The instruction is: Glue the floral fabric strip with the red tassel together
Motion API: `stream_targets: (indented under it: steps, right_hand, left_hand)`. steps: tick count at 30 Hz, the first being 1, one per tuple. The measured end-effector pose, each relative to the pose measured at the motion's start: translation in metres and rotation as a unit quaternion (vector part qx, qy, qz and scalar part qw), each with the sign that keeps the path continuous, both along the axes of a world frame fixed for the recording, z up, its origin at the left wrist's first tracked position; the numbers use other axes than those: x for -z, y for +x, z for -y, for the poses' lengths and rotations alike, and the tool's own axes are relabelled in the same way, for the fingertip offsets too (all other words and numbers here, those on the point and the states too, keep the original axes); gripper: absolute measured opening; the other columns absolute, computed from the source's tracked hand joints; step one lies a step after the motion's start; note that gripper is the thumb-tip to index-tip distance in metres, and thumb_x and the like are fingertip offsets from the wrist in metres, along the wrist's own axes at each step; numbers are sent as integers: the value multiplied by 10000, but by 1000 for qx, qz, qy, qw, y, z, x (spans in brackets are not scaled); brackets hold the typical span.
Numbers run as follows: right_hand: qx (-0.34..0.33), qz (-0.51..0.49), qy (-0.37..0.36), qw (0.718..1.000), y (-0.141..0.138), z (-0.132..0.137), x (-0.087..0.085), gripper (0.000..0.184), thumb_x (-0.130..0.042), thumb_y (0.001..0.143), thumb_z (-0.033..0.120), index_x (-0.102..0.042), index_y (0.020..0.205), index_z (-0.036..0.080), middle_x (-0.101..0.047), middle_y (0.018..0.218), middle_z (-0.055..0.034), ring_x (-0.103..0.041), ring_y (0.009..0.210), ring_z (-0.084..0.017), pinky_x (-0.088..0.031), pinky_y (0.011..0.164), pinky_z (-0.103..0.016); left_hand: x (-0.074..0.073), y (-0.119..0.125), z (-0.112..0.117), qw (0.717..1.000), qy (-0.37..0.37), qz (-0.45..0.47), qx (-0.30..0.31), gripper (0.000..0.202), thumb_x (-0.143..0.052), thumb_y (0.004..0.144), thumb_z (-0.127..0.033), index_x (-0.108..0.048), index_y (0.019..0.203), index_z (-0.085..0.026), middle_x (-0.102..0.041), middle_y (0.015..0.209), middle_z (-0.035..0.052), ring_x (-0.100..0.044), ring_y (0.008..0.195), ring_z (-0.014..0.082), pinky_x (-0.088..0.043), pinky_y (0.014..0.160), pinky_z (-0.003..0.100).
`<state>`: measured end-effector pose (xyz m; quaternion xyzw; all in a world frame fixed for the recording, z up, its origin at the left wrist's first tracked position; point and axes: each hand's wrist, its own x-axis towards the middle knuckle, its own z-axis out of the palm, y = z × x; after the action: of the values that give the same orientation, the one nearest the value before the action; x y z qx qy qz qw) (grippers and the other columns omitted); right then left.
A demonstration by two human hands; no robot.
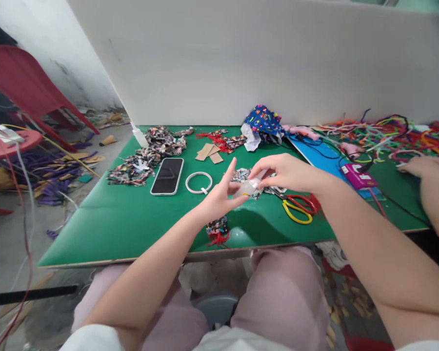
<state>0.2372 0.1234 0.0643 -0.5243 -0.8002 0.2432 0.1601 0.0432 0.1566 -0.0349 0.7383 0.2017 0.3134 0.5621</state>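
Above the green table, my left hand (221, 195) holds the lower end of a small translucent white bottle (248, 187), one finger pointing up. My right hand (283, 173) pinches the bottle's other end, which looks like the cap; its fingertips partly cover it. Behind and below them lies a pile of patterned fabric pieces (241, 174), partly hidden. Scissors (298, 209) with one red and one yellow handle lie to the right. Nearer the front edge is a small patterned fabric piece with red fringe (217, 229). A white ring (199, 183) lies left of my left hand.
A phone (167, 176) and dark patterned fabric strips (146, 153) are on the left. Cardboard pieces (209, 152) and a blue patterned cloth bundle (263, 122) sit behind. At right are a purple box with cables (358, 175), colourful strands (398, 134) and another person's hand (429, 170).
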Motion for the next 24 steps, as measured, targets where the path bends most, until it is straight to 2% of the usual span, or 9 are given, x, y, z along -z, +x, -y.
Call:
stream_targets:
  steps: [5,8,11,14,16,18,20,22,24]
  right_hand:
    - [42,-29,-26,998,-15,3,-14,192,-671,712,337,-697,848,203,-703,748,8,-632,662,-130,-448,581,-223]
    - [86,14,-53,995,-26,-3,-16,366,-558,783,516,-670,676,184,-644,561,2,-589,521,-126,-414,515,-242]
    - [79,5,-62,995,-33,-7,-24,321,-582,770,503,-684,878,219,-702,801,-13,-641,673,-151,-459,571,-248]
    - [3,-47,-49,998,-44,-8,-34,554,-731,652,326,-561,1180,317,-623,1169,11,-621,966,-169,-493,725,-244]
    - [-28,-40,-64,997,-54,-10,-39,432,-715,669,285,-616,1089,284,-659,1086,9,-631,927,-160,-490,737,-244]
    - [6,-9,-80,997,-62,-14,-41,201,-632,754,361,-671,888,216,-696,792,-1,-647,717,-147,-483,636,-251]
    - [59,11,-75,995,-67,-18,-42,299,-532,815,458,-668,821,192,-661,645,-1,-621,590,-139,-459,555,-255]
    - [56,-6,-65,996,-70,-21,-43,323,-552,797,472,-651,962,212,-687,794,-11,-636,666,-146,-469,570,-254]
    - [-10,-38,-71,997,-72,-22,-45,401,-670,714,387,-604,1088,257,-661,1047,-12,-636,862,-161,-494,668,-247]
  left_hand:
    - [-21,-23,9,998,-48,34,26,922,-571,838,-222,119,1446,-291,-623,914,40,-502,693,95,-380,605,213]
    - [-26,-37,8,999,-38,34,3,920,-589,824,-222,76,1454,-300,-629,941,51,-512,707,107,-389,603,220]
    - [-27,-49,4,994,-87,65,4,941,-602,819,-225,91,1453,-282,-624,859,37,-517,669,104,-393,596,227]
    - [-28,-59,0,988,-121,93,25,931,-603,824,-218,80,1455,-271,-600,777,6,-488,618,82,-371,570,212]
    - [-30,-65,-1,986,-125,101,46,921,-602,829,-209,70,1455,-287,-593,766,-5,-477,610,76,-359,565,208]
    - [-31,-70,-1,985,-125,104,58,911,-601,833,-206,58,1455,-299,-596,763,-6,-487,622,80,-356,571,213]
    - [-32,-73,-2,984,-128,111,57,902,-601,834,-210,44,1458,-296,-604,763,-1,-503,641,88,-359,582,221]
    - [-32,-76,-4,982,-133,125,52,904,-605,832,-219,43,1459,-287,-607,760,1,-511,651,94,-364,588,226]
    - [-31,-77,-6,981,-137,132,48,915,-612,827,-227,47,1459,-282,-598,738,-9,-501,636,91,-363,580,224]
